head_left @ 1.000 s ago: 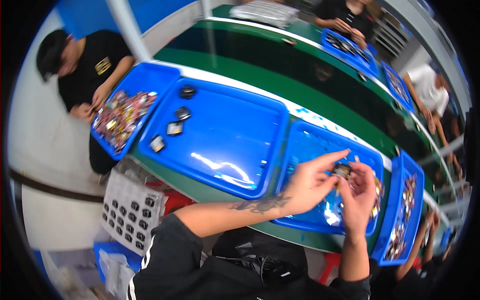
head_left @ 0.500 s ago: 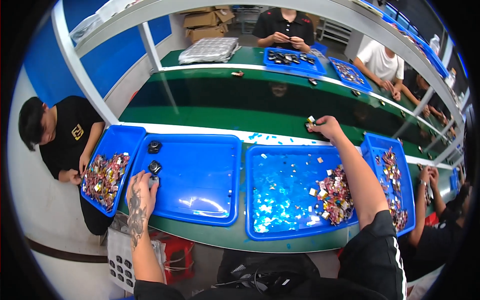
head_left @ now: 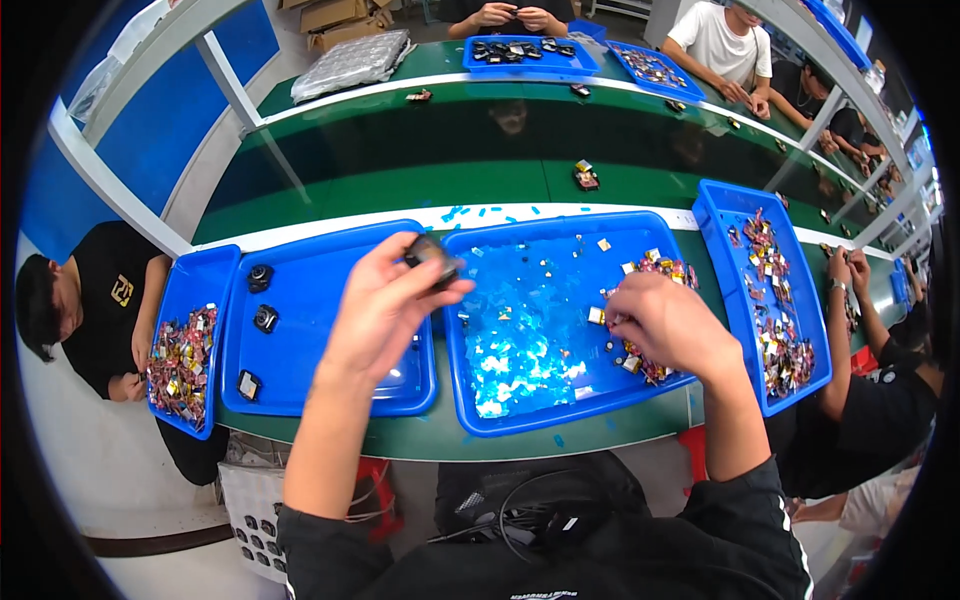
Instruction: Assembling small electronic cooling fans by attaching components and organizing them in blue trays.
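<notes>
My left hand (head_left: 385, 300) is raised over the gap between two blue trays, thumb and fingers closed on a small black plastic housing (head_left: 432, 262), slightly blurred. My right hand (head_left: 672, 322) is lowered over a pile of small parts (head_left: 655, 365) with pink, yellow and white bits; its fingers are curled inward and hide whatever they grip. That pile lies in the right half of the middle tray (head_left: 530, 426), beside scattered shiny blue film pieces (head_left: 515, 365). In the tray to the left (head_left: 330, 405) sit two black housings (head_left: 265, 318) and a pale-faced one (head_left: 249, 384).
Narrower blue trays of small parts flank these, one at the far left (head_left: 228, 262) and one at the right (head_left: 720, 195). Beyond runs a green conveyor belt (head_left: 400, 165) carrying a dark part (head_left: 586, 177). Co-workers sit at left, right and across. Metal frame posts (head_left: 228, 80) rise at the left.
My right hand has let go of a part on the belt and come back to the pile. My left hand has moved right from the left tray, now with a black housing. The view has shifted.
</notes>
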`<state>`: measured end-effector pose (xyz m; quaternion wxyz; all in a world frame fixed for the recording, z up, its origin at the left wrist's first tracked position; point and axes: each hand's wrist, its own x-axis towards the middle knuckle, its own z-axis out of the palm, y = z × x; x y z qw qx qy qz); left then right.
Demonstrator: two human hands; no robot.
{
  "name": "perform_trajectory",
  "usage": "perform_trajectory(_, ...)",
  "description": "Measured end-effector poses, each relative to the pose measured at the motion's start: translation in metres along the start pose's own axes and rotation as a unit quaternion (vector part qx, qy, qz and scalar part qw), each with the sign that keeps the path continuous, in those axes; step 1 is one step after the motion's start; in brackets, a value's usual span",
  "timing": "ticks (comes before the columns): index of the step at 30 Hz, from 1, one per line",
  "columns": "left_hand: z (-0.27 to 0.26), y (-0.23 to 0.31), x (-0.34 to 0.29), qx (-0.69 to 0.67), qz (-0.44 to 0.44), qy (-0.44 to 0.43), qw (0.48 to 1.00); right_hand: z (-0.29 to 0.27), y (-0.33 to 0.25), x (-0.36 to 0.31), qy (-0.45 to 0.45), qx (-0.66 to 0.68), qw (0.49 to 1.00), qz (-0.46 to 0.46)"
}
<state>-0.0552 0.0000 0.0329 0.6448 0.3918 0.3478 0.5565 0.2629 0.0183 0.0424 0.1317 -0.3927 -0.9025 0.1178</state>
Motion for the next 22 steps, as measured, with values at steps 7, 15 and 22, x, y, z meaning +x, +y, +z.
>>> perform_trajectory(7, 0.043, -0.033, 0.008, 0.092, -0.012, -0.07, 0.993, 0.026, -0.012, -0.027, 0.024, -0.105, 0.993, 0.053)
perform_trajectory(15, 0.049, -0.056, -0.001, 0.356, 0.085, -0.097, 0.926, 0.005, -0.021, -0.014, 0.182, 0.15, 0.961, 0.144)
perform_trajectory(22, 0.037, -0.065, 0.001, 0.318, 0.058, -0.057, 0.945, 0.032, -0.006, -0.017, 0.005, -0.03, 0.992, 0.12)
